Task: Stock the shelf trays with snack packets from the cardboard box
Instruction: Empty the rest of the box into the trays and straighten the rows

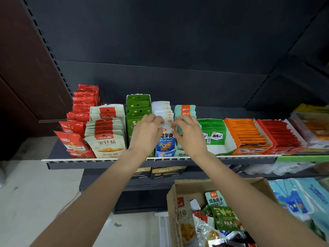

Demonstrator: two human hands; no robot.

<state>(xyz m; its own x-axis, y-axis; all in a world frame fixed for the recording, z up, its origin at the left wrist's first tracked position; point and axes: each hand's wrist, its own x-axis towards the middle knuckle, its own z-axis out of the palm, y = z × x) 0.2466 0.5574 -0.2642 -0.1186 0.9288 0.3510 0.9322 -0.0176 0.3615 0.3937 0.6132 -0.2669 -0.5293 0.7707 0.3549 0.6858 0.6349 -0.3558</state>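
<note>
while both my arms reach up to the shelf (pixel 160 162), my left hand (pixel 147 132) and right hand (pixel 188 132) pinch the top edges of a white and blue packet (pixel 166 139) standing at the front of its tray between the green row (pixel 138 106) and the teal row (pixel 185 111). below right, the cardboard box (pixel 179 191) holds mixed packets.
</note>
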